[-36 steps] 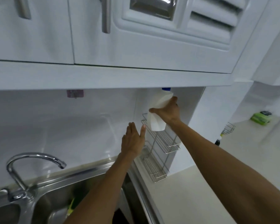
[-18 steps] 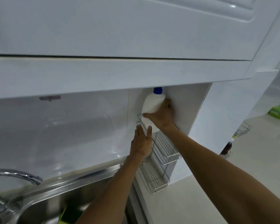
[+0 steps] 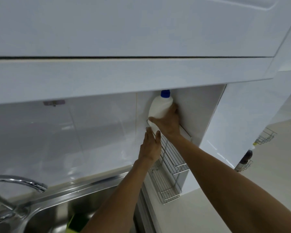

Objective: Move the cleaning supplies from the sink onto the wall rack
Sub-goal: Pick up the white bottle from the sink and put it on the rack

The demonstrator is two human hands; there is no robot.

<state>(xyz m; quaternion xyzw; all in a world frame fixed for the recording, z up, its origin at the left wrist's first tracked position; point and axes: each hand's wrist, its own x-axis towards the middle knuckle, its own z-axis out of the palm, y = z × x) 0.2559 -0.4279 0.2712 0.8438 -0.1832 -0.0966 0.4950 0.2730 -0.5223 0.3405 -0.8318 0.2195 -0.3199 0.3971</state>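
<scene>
White glossy wall tiles and an overhead cabinet point(image 3: 141, 31) frame the work area. My right hand point(image 3: 168, 121) wraps the lower body of a white bottle point(image 3: 160, 106) with a blue cap point(image 3: 165, 94), at the top tier of the wire wall rack point(image 3: 173, 158). My left hand point(image 3: 150, 147), fingers extended, touches the rack's front rim. Below, a steel sink point(image 3: 84, 195) holds something green point(image 3: 74, 222).

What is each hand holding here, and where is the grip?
Right hand grips the white bottle around its lower body. Left hand holds nothing, resting against the wire rack.
</scene>
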